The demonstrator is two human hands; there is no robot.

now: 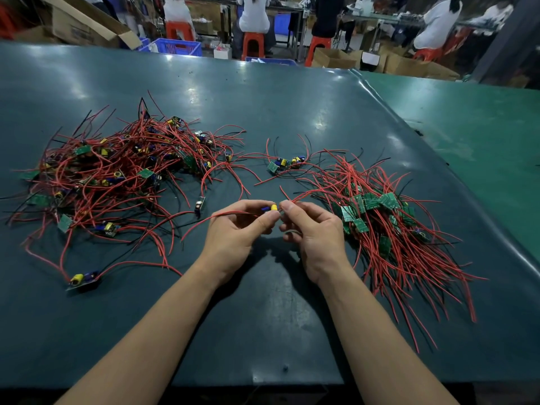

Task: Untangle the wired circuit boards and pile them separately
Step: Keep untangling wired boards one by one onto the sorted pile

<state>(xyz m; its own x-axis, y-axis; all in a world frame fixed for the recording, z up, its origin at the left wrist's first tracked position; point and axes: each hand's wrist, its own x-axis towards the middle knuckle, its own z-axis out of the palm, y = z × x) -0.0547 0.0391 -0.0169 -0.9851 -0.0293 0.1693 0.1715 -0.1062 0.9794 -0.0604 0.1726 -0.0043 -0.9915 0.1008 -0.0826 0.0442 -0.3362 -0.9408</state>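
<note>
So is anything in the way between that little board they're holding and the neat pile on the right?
Nothing visible blocks it. The small board with the yellow part, pinched between the left hand and right hand, sits beside the combed pile of green boards with red wires; only bare dark green tabletop lies between.

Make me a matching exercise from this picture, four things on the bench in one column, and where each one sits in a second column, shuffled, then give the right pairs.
Things:
1. tangled heap
2. sorted pile
3. held board
4. stray board

Places:
A. between the left hand and right hand
B. right of the hands, wires fanned toward the near edge
C. alone on the table, near left, in front of the heap
D. left side, wires crossing every way

Pairs: 1-D, 2-B, 3-A, 4-C
</note>
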